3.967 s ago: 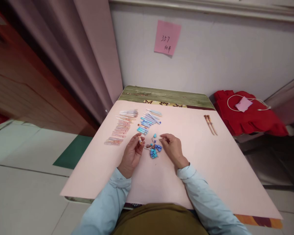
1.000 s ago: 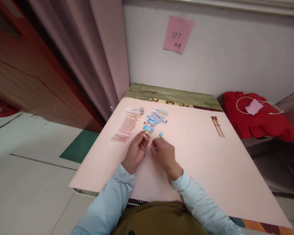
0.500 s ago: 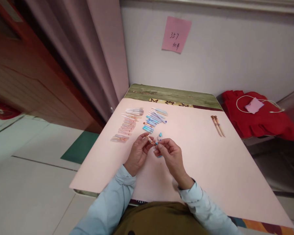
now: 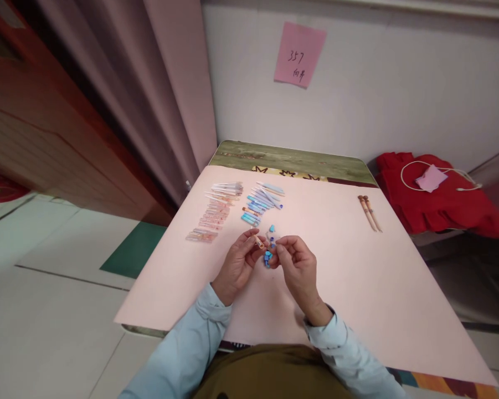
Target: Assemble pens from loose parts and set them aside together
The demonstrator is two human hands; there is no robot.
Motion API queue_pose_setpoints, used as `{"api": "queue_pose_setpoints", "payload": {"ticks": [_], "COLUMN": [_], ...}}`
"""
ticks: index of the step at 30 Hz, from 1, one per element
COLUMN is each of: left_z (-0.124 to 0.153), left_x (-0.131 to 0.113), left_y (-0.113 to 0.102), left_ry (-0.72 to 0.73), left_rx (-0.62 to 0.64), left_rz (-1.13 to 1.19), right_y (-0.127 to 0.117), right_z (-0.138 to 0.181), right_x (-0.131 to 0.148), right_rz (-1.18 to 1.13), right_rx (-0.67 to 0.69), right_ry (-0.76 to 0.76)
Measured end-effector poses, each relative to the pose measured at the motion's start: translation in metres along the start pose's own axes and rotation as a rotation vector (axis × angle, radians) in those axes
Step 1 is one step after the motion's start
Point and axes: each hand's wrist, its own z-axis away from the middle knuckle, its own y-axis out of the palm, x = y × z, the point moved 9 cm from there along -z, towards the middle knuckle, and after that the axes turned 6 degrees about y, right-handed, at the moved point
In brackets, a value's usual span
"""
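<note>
My left hand (image 4: 240,260) is closed around a short beige pen barrel (image 4: 259,242), its open end tilted toward my right hand. My right hand (image 4: 297,263) is a little to the right, thumb and fingertips pinched together; anything between them is too small to make out. Small blue pen parts (image 4: 267,257) lie in a little heap between my hands. Just beyond them rests a light-blue piece (image 4: 272,228). Farther up are blue pen barrels (image 4: 250,219) and a brown-ended barrel (image 4: 249,211).
Clear pinkish pen tubes (image 4: 211,221) and pale tapered pieces (image 4: 227,187) lie in rows at the left. Two beige pens with brown tops (image 4: 368,213) lie at the right of the pink-covered table (image 4: 349,299). Red cloth (image 4: 436,213) sits beyond the right edge.
My right hand has moved slightly right, away from the beige barrel in my left hand. More of the blue heap now shows between the hands.
</note>
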Motion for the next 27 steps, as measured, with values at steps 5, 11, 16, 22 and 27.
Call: {"api": "queue_pose_setpoints", "payload": {"ticks": [5,11,16,22,27], "left_z": [0.001,0.002,0.001,0.001,0.001], "left_x": [0.001,0.004,0.005,0.006,0.005], "left_y": [-0.002,0.000,0.000,-0.002,-0.001], "left_ry": [-0.014,-0.029,-0.012,-0.016,-0.014], "left_rx": [-0.024,0.005,0.017,0.001,-0.008], "left_rz": [0.014,0.008,-0.008,-0.017,-0.011], "right_y": [0.006,0.010,0.010,0.010,0.009], "right_z": [0.009,0.011,0.010,0.011,0.009], "right_x": [0.024,0.035,0.033,0.032,0.030], "right_rz": [0.300,0.387,0.423,0.455,0.457], "right_rx": [0.026,0.018,0.005,-0.015,-0.011], "right_ry": [-0.266,-0.431,-0.447,-0.459,-0.442]}}
